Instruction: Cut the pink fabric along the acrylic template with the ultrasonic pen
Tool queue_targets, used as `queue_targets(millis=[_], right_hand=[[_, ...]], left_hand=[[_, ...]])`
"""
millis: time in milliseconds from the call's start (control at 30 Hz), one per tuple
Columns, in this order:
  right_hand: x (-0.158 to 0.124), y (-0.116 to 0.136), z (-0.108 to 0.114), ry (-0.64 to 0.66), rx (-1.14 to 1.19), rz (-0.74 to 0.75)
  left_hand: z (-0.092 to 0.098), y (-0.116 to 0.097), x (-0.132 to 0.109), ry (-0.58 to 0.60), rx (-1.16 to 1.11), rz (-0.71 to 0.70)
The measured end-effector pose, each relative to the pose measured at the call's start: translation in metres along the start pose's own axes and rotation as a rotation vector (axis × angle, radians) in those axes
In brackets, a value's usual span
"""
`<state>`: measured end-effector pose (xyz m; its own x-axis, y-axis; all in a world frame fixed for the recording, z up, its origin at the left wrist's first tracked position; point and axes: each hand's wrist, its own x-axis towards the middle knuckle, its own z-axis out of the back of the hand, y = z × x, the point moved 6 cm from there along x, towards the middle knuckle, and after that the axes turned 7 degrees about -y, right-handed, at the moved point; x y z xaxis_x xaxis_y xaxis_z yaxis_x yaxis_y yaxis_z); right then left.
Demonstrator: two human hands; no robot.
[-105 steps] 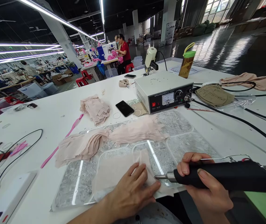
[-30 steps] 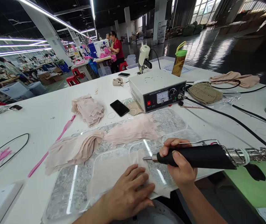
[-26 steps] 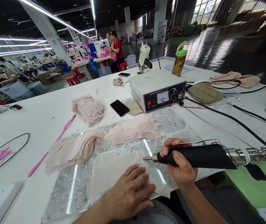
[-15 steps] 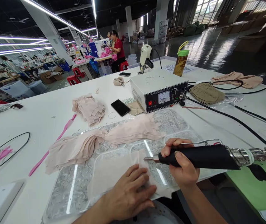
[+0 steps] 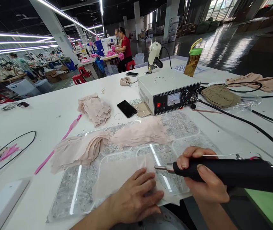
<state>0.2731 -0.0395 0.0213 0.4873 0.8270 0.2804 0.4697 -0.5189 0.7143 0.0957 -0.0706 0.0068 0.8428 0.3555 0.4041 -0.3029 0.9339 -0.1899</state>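
Note:
My left hand (image 5: 134,199) lies flat, fingers stretched, pressing a pale pink fabric piece (image 5: 119,174) onto a scratched clear glass plate (image 5: 79,188) at the table's near edge. My right hand (image 5: 205,180) is wrapped round the black handle of a handheld cutter tool (image 5: 225,172). Its metal tip (image 5: 159,167) points left and sits at the fabric's right edge, just beyond my left fingertips. A black cable (image 5: 242,123) runs from the tool to a white control box (image 5: 168,91).
Stacks of cut pink fabric (image 5: 79,150), (image 5: 140,132), (image 5: 95,108) lie beyond the plate. A black phone (image 5: 127,108), a green-capped bottle (image 5: 192,59), a tan pattern piece (image 5: 219,95) and loose cables (image 5: 9,153) share the white table. A person in red (image 5: 126,48) works far behind.
The tool and my right hand have shifted slightly right and toward me over the last second. My left hand stays flat on the fabric; the view has moved a little.

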Motion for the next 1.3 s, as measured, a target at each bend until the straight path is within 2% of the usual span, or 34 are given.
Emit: queue_targets(millis=[333,867,1133,1300], right_hand=[[-0.010,0.005,0.003,0.077,-0.077,-0.061],[-0.006,0.009,-0.007,0.122,-0.127,-0.018],[-0.007,0.011,0.003,0.038,-0.055,-0.023],[-0.005,0.005,-0.003,0.049,-0.040,0.031]], left_hand=[[-0.002,0.001,-0.001,-0.012,-0.038,0.003],[-0.002,0.001,-0.001,0.001,-0.033,0.005],[0.009,0.009,-0.001,0.088,-0.007,-0.006],[0.011,0.005,0.000,0.110,-0.002,-0.007]])
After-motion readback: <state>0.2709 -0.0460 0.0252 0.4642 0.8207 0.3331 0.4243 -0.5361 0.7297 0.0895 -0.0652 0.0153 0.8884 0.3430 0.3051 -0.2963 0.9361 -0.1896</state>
